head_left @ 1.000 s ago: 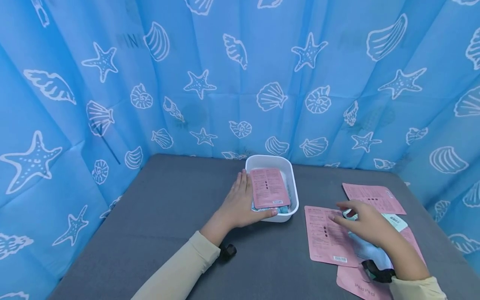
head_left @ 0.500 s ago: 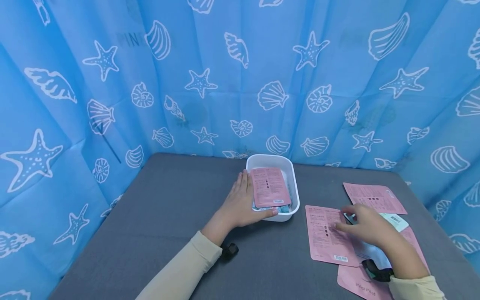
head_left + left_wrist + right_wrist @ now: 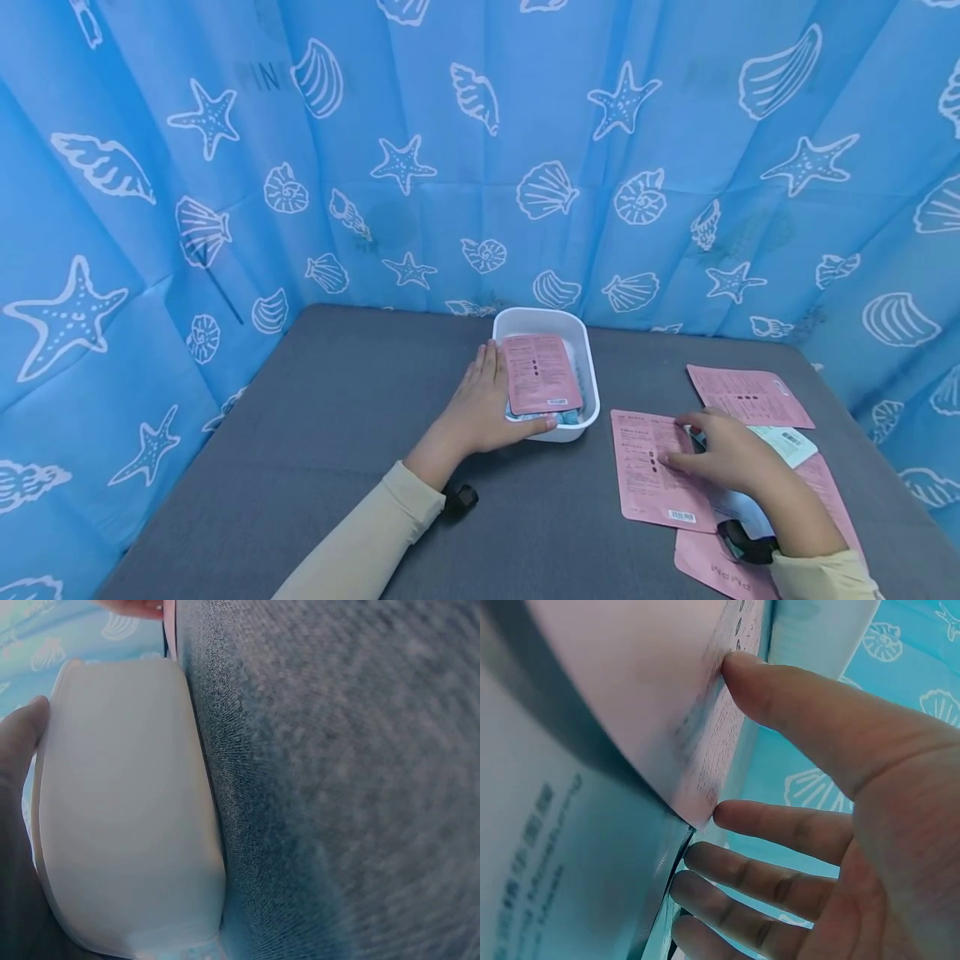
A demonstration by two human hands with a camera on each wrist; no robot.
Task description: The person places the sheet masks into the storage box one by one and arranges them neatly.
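A white plastic bin (image 3: 591,379) holds a pink sheet mask packet (image 3: 542,379) lying over bluish packets. My left hand (image 3: 480,408) rests against the bin's left side with straight fingers, its thumb stretched along the front rim. In the left wrist view the bin's outer wall (image 3: 127,802) stands beside that thumb. My right hand (image 3: 723,454) touches another pink sheet mask packet (image 3: 651,492) on the table. Seen from the right wrist, the thumb (image 3: 780,690) lies on its printed face and the index fingertip meets its corner; the other fingers extend over a pale blue mask packet (image 3: 577,847).
More packets overlap at the right: a pink one (image 3: 750,396) behind, a pale green one (image 3: 787,443) with a barcode, and a pink one (image 3: 720,567) at the front. The grey tabletop (image 3: 337,400) ends at a blue shell-print curtain (image 3: 450,233).
My right hand has lowered onto the pink packet, its thumb and fingers now at the packet's face and edge. The left hand and bin have stayed in place.
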